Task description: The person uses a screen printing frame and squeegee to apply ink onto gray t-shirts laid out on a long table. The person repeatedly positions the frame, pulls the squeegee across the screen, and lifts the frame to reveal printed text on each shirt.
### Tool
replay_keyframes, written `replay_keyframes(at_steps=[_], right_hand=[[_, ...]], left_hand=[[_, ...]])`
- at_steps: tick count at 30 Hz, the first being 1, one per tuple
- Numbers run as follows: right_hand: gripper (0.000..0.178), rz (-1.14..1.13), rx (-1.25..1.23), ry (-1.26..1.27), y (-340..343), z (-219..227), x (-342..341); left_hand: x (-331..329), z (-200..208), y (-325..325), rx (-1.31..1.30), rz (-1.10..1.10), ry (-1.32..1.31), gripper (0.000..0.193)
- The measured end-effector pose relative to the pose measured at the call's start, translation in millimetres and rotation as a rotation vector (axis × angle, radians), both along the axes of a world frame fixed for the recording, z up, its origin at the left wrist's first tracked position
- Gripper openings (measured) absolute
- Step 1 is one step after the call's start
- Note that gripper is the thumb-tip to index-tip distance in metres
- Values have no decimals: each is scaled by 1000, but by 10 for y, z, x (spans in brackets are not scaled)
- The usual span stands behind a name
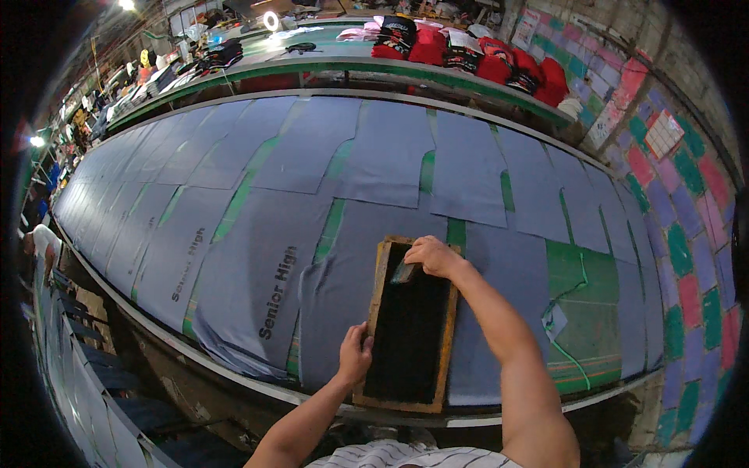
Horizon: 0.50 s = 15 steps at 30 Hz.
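A wooden-framed printing screen (446, 343) with a dark inked mesh lies on a blue-grey fabric panel at the table's near edge. My left hand (356, 352) grips the frame's left side, fingers curled over the rail. At the far end of the screen, my right hand (433, 257) holds a small squeegee (404, 273) against the mesh. Its blade is mostly hidden by my fingers and the dark ink. Left of the frame, a fabric panel (246, 273) bears dark printed lettering, and others farther left carry similar prints.
Many blue-grey panels (382, 160) lie in two rows over the long green printing table (581, 292). A green cord (573, 360) with a small pale piece lies at right. Folded red and black garments (429, 47) sit on a bench beyond. A painted block wall (686, 288) stands right.
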State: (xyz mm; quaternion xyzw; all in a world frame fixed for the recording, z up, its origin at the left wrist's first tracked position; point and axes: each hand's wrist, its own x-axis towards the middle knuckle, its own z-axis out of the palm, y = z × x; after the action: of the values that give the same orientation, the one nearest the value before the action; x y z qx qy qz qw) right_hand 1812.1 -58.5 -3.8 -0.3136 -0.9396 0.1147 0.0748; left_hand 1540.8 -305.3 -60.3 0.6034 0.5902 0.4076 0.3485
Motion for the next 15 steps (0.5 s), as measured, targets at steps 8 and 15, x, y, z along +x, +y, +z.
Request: replay_keyframes(at_steps=[8, 15], right_hand=[[19, -418, 242, -71, -572, 11, 118], [12, -549, 241, -13, -1001, -18, -41]], left_hand=[[36, 39, -2, 12, -16, -33, 35], [15, 3, 16, -12, -28, -8, 34]])
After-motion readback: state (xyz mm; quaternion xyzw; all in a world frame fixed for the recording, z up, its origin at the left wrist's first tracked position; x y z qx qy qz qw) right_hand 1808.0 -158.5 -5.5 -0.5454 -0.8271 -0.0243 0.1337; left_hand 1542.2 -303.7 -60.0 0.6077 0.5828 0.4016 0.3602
